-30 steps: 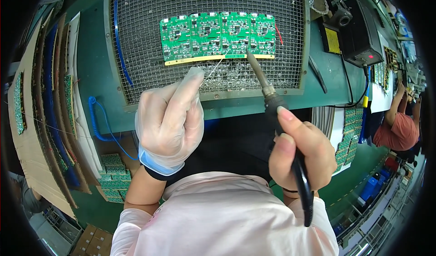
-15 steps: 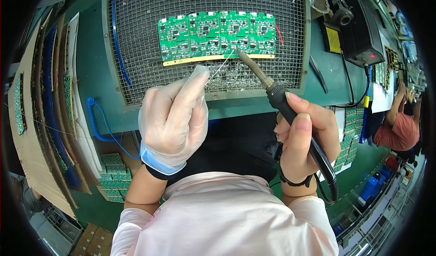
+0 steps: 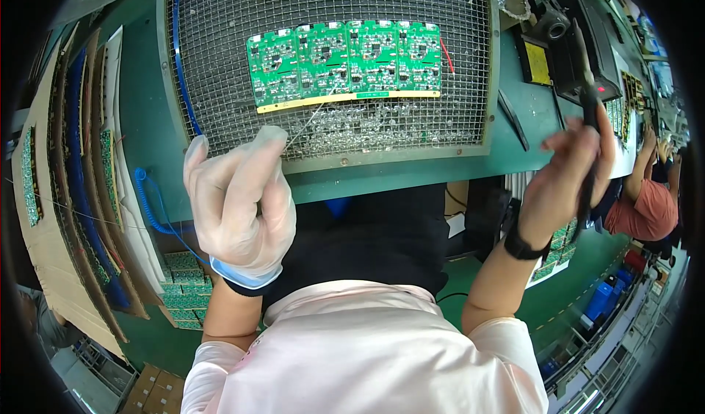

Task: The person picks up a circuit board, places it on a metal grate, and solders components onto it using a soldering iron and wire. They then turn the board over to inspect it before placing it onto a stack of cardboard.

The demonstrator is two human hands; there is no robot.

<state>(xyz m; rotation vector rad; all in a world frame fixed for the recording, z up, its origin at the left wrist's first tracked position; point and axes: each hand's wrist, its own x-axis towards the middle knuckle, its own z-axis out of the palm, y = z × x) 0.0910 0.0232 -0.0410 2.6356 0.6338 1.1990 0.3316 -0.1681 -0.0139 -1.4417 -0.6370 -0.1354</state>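
Over the green workbench (image 3: 352, 177), pinching thin silver wire (image 3: 312, 118) in the translucent-gloved left hand (image 3: 246, 204); gripping a black-handled soldering iron (image 3: 589, 98) in the bare right hand (image 3: 565, 179), now swung away from the green four-panel circuit board (image 3: 345, 61) on grey wire mesh (image 3: 213, 54) beyond the left.

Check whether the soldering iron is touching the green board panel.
Apart: the head view shows mesh and green table between the soldering iron and board panel.

Circuit boards (image 3: 345, 61) lie on mesh (image 3: 220, 69), left of the box (image 3: 604, 65).
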